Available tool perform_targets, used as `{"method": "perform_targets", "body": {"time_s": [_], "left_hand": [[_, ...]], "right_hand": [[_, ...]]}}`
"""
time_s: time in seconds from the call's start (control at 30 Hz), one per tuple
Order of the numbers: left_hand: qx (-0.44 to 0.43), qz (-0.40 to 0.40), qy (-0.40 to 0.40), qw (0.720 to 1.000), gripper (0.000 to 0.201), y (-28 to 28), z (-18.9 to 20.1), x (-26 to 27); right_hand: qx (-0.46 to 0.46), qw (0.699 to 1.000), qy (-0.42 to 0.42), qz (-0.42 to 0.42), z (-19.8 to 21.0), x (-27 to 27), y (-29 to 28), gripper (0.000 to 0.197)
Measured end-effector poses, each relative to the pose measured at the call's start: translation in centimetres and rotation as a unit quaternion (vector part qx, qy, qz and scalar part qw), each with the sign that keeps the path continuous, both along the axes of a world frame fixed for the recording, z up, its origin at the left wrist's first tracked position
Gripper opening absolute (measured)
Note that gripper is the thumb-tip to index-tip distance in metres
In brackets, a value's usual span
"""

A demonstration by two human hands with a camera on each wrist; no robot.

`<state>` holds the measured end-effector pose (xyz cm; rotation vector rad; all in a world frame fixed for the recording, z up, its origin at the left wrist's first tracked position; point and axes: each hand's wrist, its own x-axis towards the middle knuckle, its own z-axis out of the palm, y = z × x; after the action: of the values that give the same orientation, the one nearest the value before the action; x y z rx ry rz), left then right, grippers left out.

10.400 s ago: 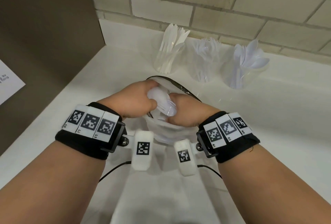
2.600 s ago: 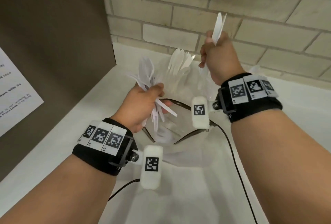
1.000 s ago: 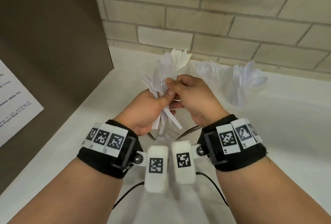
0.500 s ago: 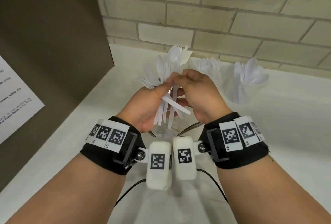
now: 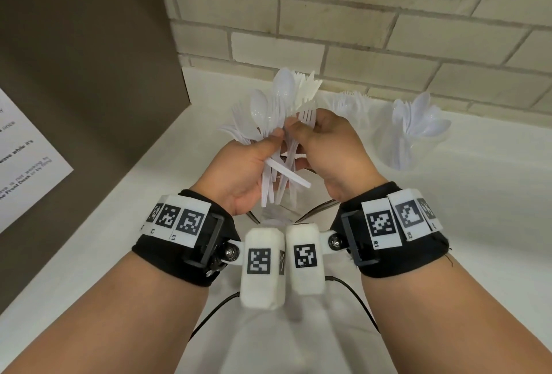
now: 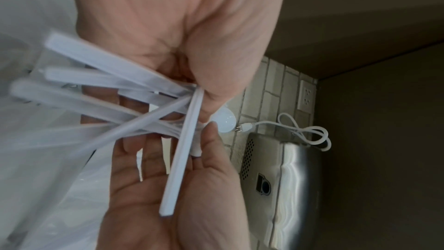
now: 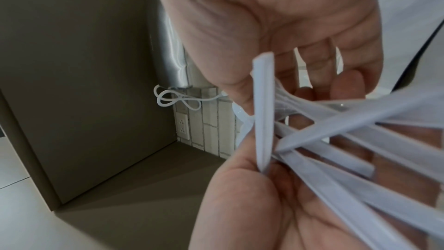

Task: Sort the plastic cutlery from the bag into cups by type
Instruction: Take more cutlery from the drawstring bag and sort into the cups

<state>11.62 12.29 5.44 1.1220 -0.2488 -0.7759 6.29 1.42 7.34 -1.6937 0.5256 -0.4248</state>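
While left hand (image 5: 242,161) grips mixed cutlery bundle (image 5: 268,122) upright, right hand (image 5: 331,146) fingers pinching one fork (image 5: 306,115)

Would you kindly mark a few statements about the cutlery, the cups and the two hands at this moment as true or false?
1. The left hand grips a mixed bundle of cutlery. True.
2. The right hand rests flat on the counter. False: it is raised, its fingers at the bundle.
3. The cup of spoons stands at the right, near the brick wall. True.
4. The bundle holds only knives. False: spoons and forks show in it.
5. The bag lies below the hands. True.
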Motion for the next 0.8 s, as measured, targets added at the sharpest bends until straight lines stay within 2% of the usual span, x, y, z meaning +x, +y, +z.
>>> {"method": "perform_targets", "body": {"time_s": [0.1,0.27,0.4,0.5,0.63,0.73,0.8], "left_hand": [[0.004,-0.016,-0.001,1.000,0.022,0.2,0.0,0.1],[0.013,-0.016,-0.015,1.000,0.016,0.1,-0.1,-0.1],[0.022,-0.021,-0.014,0.999,0.021,0.2,-0.3,0.3],[0.044,0.007,-0.029,0.999,0.016,0.2,-0.5,0.6],[0.059,0.014,-0.057,0.997,0.006,0.1,-0.7,0.2],[0.064,-0.022,-0.086,0.994,0.008,0.1,-0.8,0.0],[0.073,-0.045,-0.101,0.991,0.013,0.1,-0.9,-0.1]], "right_hand": [[0.003,1.000,0.003,0.000,-0.2,0.1,0.0,0.016],[0.070,0.997,-0.007,-0.017,-0.4,0.2,-0.3,0.008],[0.080,0.995,-0.011,-0.055,-0.2,0.3,-0.2,0.023],[0.094,0.992,-0.027,-0.074,0.1,0.1,-1.0,0.017],[0.023,0.998,-0.024,-0.045,0.4,-0.3,-0.9,0.019],[0.027,0.999,0.003,-0.022,0.3,-0.3,-0.6,0.024],[0.044,0.999,0.011,-0.003,0.5,-0.4,-0.4,0.019]]}}
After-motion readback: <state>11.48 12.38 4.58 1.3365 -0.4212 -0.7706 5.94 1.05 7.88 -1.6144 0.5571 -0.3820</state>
